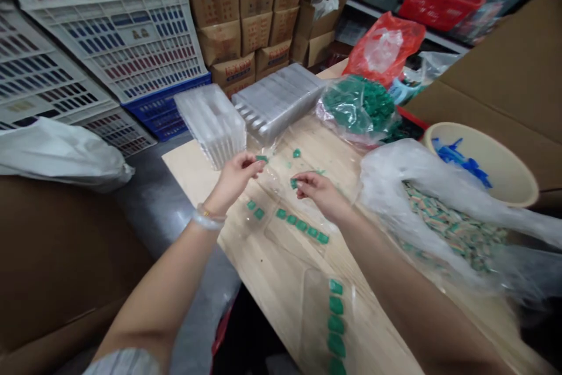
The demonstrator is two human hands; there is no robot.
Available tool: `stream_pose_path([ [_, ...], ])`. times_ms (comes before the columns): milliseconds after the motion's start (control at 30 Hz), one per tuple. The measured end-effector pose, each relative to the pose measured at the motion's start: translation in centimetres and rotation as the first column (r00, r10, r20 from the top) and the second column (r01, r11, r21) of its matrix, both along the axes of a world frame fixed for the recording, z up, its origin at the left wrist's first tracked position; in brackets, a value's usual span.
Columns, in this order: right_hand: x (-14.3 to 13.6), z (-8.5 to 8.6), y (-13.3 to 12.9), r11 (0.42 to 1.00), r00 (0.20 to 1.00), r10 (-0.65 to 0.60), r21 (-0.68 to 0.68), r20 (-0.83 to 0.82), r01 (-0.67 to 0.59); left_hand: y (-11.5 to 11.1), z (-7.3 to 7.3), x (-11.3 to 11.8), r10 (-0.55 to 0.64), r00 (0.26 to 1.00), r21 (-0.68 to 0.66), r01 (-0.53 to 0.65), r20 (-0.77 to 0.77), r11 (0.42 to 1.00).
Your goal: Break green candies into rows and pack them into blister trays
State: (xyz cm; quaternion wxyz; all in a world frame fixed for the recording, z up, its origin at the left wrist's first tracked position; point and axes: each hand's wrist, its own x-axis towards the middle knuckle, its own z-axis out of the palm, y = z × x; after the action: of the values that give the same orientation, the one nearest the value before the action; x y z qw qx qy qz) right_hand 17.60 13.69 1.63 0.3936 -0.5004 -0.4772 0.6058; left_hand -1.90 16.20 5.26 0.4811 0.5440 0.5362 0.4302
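My left hand [241, 171], with a bangle at the wrist, pinches a small green piece [262, 158] over the wooden table. To its right, my right hand [317, 189] has another small green piece [294, 183] between thumb and fingertips. Below the hands lies a clear plastic tray [274, 237] with a row of green pieces [301, 225] and two more at its left. Nearer to me, a second clear tray [314, 305] carries a column of green pieces [336, 324]. A loose green piece [297, 153] rests beyond my hands.
Stacked clear trays [276, 100] stand at the table's far edge. A bag of green pieces [360, 103] is behind my right hand. At right are a plastic bag of small mixed-colour pieces [456, 229] and a cream bowl [504, 170] with blue items. White crates [118, 41] rise at left.
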Motion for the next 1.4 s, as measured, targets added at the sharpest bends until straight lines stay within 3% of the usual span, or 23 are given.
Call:
stream_pose_path([
  [67,-2.9,0.2,-0.7,0.960,0.957,0.115,0.218,0.267,-0.176,-3.2,-0.5,-2.5,0.126,0.972,-0.141,-0.099,0.199,0.985],
  [133,-5.7,0.3,-1.1,0.860,0.866,0.162,0.362,0.474,-0.359,-5.8,-1.7,-4.0,0.279,0.907,-0.224,-0.215,0.315,0.951],
  [200,-7.9,0.3,-1.1,0.791,0.787,0.152,0.404,0.598,-0.460,-7.3,-3.3,-4.5,0.408,0.815,-0.267,-0.320,0.412,0.909],
  [333,-10.4,-0.2,-0.4,0.759,0.667,0.117,0.367,0.736,-0.537,-7.8,-5.1,-4.3,0.500,0.680,-0.297,-0.403,0.535,0.866],
  [500,-11.7,-0.7,-0.3,0.736,0.533,0.088,0.305,0.842,-0.604,-7.5,-5.7,-4.5,0.500,0.699,-0.304,-0.397,0.511,0.866],
  [633,-12.7,-0.6,-0.8,0.719,0.477,0.059,0.294,0.877,-0.630,-7.6,-5.8,-4.7,0.467,0.736,-0.285,-0.372,0.489,0.884],
  [767,-13.4,-0.9,-0.9,0.741,0.482,0.019,0.312,0.876,-0.595,-7.6,-5.3,-4.8,0.466,0.717,-0.323,-0.340,0.519,0.883],
  [867,-13.3,-1.2,-1.0,0.773,0.524,0.012,0.324,0.852,-0.545,-7.6,-4.5,-5.2,0.466,0.657,-0.381,-0.282,0.592,0.881],
  [967,-12.3,-0.8,-1.2,0.825,0.668,-0.011,0.385,0.744,-0.415,-7.5,-3.5,-5.7,0.432,0.616,-0.448,-0.140,0.659,0.883],
  [1067,-11.1,0.4,-1.5,0.878,0.876,0.029,0.407,0.481,-0.252,-7.4,-2.6,-5.3,0.361,0.624,-0.447,-0.021,0.693,0.894],
  [1133,-10.4,1.2,-1.6,0.896,0.946,0.082,0.392,0.315,-0.208,-7.3,-2.1,-4.3,0.336,0.629,-0.446,0.021,0.701,0.895],
  [1200,-9.8,2.0,-1.8,0.895,0.957,0.059,0.410,0.285,-0.178,-7.1,-1.8,-3.0,0.342,0.612,-0.474,0.060,0.712,0.879],
  [1267,-9.3,2.7,-2.0,0.871,0.931,-0.014,0.461,0.366,-0.168,-6.8,-1.8,-1.7,0.356,0.579,-0.494,0.094,0.733,0.864],
  [1400,-8.4,3.6,-2.9,0.803,0.795,-0.178,0.553,0.580,-0.223,-6.0,-1.5,0.4,0.414,0.488,-0.519,0.098,0.769,0.849],
])
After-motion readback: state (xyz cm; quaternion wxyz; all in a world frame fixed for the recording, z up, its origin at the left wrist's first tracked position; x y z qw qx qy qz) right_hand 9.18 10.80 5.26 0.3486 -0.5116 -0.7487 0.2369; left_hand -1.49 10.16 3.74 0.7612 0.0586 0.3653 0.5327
